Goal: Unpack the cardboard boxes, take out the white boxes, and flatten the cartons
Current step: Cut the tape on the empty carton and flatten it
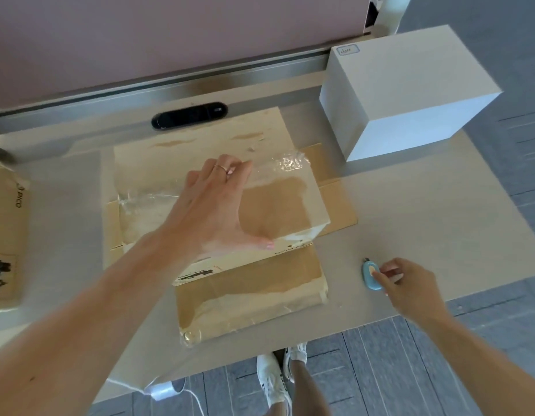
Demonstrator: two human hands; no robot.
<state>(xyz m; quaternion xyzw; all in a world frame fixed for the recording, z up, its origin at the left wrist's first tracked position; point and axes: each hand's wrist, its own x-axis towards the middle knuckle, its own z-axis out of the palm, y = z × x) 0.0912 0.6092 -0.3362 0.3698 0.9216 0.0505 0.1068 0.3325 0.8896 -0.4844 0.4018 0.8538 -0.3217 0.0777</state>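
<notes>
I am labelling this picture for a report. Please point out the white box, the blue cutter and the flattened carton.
white box [410, 72]: head view, middle of its top face.
blue cutter [367, 276]: head view, its blue body.
carton [248, 298]: head view, its near panel.

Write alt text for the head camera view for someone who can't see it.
A person's left hand presses on a flattened brown cardboard carton on a pale table, while the right hand pinches a small blue oval cutter beside it. A large white box stands at the table's far right.
</notes>
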